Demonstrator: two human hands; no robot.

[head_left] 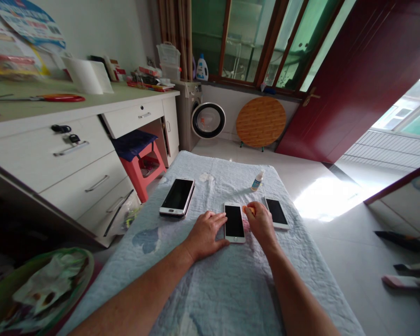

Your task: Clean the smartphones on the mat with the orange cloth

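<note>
A white smartphone (234, 221) with a dark screen lies face up on the light blue quilted cloth (210, 280). My left hand (206, 233) rests beside it, fingers stretched out, fingertips and thumb at the phone's left edge. Pinched in my right hand (260, 223) is a small orange piece (248, 210), held by the phone's upper right edge; its material I cannot make out. Just right of that hand lies another white phone (276, 212). Farther left, a larger phone (178, 195) sits on top of a dark flat thing. A small spray bottle (257, 180) stands upright behind my right hand.
Left of the covered table are a white desk (73, 163) with drawers, a red stool (145, 165) and a green-rimmed bin (87, 261) with wrappers. Beyond are an open washing machine door (209, 120), a round wooden tabletop (261, 121) and a dark red door (322, 84).
</note>
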